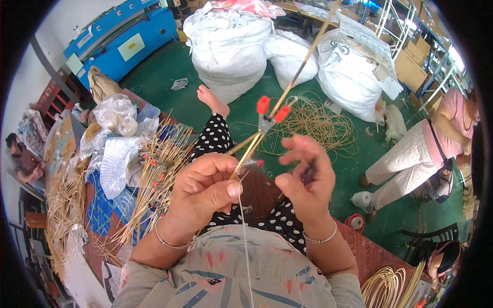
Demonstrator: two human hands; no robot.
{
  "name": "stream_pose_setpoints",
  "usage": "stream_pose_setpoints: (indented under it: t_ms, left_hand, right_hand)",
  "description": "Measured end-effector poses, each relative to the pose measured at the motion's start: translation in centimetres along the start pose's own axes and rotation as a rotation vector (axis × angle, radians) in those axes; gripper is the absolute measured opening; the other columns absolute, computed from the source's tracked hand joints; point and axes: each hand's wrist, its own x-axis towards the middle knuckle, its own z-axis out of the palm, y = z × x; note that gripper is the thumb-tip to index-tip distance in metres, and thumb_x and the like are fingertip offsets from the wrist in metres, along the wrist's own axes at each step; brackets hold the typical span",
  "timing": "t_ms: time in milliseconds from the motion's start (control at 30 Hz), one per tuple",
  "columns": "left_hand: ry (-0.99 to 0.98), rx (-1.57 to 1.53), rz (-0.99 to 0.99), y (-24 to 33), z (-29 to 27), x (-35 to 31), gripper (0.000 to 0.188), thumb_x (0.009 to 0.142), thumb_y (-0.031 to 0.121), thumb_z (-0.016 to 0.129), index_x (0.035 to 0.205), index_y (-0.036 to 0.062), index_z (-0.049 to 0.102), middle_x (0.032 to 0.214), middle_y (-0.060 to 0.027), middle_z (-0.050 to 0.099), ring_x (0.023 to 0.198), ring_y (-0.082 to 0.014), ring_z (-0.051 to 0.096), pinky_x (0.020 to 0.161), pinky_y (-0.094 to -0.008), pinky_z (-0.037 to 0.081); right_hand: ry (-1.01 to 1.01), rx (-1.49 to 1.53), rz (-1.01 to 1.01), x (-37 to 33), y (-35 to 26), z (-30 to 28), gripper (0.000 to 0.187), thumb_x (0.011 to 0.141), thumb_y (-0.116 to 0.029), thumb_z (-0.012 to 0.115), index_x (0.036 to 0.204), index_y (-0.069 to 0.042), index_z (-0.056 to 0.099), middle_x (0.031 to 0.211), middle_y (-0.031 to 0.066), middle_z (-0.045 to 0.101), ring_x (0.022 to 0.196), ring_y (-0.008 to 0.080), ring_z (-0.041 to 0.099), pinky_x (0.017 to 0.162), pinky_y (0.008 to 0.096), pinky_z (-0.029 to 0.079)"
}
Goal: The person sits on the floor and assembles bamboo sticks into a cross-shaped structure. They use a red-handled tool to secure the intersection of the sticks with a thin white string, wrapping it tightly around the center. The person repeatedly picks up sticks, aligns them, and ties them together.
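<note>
My left hand [208, 187] pinches a bundle of thin cane strips [248, 152] between thumb and forefinger. The strips slant up and away to the right, partly dark along the far stretch. A spring clamp with red tips [266, 123] grips them beyond my fingers. Another red-tipped clamp [255, 162] shows just past my left fingertips. From the pinch a white thread [244, 246] hangs down over my shirt. My right hand [310, 179] is raised beside the strips, apart from them, with thumb and forefinger parted. Something small and dark sits among its curled fingers, too blurred to name.
Bundled cane strips [149, 190] and plastic-wrapped pieces [115, 115] lie at my left. Coiled cane [321, 126] rests on the green floor ahead, before large white sacks [226, 54]. A blue machine [123, 43] stands far left. At right a person [411, 154] stands near thread spools [362, 201].
</note>
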Motion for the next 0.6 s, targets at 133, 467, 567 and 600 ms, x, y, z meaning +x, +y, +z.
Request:
stream_pose_setpoints:
  t_ms: [133,467,567,600]
  left_hand:
    - [0.067,0.123,-0.002,0.1,0.3,-0.2,0.014,0.081,0.007,0.054,0.093,-0.0004,0.054,0.068,-0.0017,0.055,0.055,-0.0034,0.048,0.044,-0.0160,0.039]
    - [0.242,0.526,0.229,-1.0,-0.5,-0.2,0.005,0.082,0.002,0.051,0.082,-0.0009,0.055,0.063,-0.0013,0.052,0.053,-0.0046,0.046,0.047,-0.0178,0.039]
    - [0.284,0.591,0.233,-1.0,-1.2,-0.5,0.005,0.081,0.000,0.051,0.078,-0.0013,0.054,0.063,-0.0009,0.051,0.054,-0.0055,0.045,0.048,-0.0191,0.039]
    - [0.334,0.576,0.241,-0.8,-1.6,-0.8,0.005,0.081,0.000,0.051,0.078,-0.0013,0.054,0.062,-0.0008,0.050,0.054,-0.0053,0.045,0.048,-0.0191,0.039]
  right_hand:
    - [-0.319,-0.089,0.021,0.6,1.3,0.2,0.031,0.071,-0.011,0.066,0.098,-0.001,0.052,0.076,0.0059,0.056,0.062,0.0088,0.051,0.052,0.0214,0.041]
    - [-0.528,-0.354,-0.184,1.4,0.7,1.5,0.020,0.071,-0.012,0.064,0.084,-0.001,0.053,0.069,0.0115,0.055,0.059,0.0197,0.058,0.054,0.0270,0.045]
    - [-0.496,-0.267,-0.100,0.9,1.2,2.3,0.014,0.076,-0.012,0.057,0.082,0.000,0.053,0.063,0.0044,0.052,0.052,0.0100,0.048,0.048,0.0218,0.037]
    - [-0.495,-0.224,-0.003,0.6,1.4,2.5,0.014,0.076,-0.012,0.057,0.082,0.000,0.053,0.063,0.0038,0.052,0.052,0.0088,0.047,0.049,0.0207,0.037]
